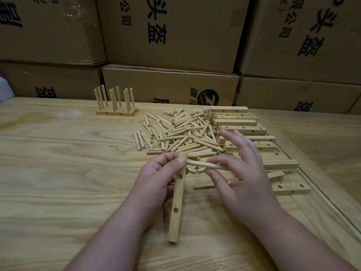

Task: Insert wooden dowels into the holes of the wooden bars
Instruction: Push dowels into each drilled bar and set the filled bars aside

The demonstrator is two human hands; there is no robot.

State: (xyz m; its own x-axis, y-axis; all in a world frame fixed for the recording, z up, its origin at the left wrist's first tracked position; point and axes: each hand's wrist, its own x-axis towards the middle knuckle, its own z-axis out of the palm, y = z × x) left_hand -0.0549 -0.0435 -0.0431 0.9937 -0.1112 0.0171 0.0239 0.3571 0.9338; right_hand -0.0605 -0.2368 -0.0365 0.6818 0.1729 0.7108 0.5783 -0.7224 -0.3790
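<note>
Cartons (172, 32) back table (68, 153); left fingers (175, 160) grip bar (177, 202), right fingers (216, 160) pinch dowel (203, 164).

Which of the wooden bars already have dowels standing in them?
The bars at the table's far left; the stack on the right holds none.

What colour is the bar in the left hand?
Pale yellowish natural wood, with round holes, seen in the head view: the drilled wooden bar held by the left hand.

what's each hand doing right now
Left hand: grips a wooden bar.
Right hand: pinches a dowel at the bar's top hole.
</note>
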